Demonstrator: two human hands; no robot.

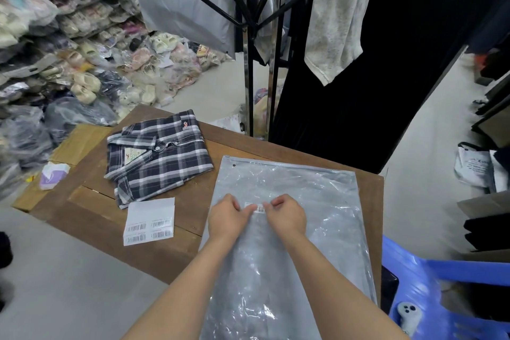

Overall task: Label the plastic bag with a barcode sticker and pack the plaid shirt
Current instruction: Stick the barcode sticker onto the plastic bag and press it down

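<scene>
A large grey plastic bag (298,190) lies flat on the wooden table (176,196), its zip edge at the far side. A small white barcode sticker (255,207) sits on the bag's middle. My left hand (227,219) and my right hand (287,215) both rest on the bag, fingertips pinched at the two ends of the sticker. The folded dark plaid shirt (157,157) lies on the table to the left of the bag. A white sheet of barcode stickers (150,222) lies in front of the shirt.
A small purple-and-white packet (52,175) lies at the table's left edge. A blue plastic chair (441,284) stands at the right with a white controller (409,315) on it. Bagged shoes are heaped at the left. A black stand (249,63) rises behind the table.
</scene>
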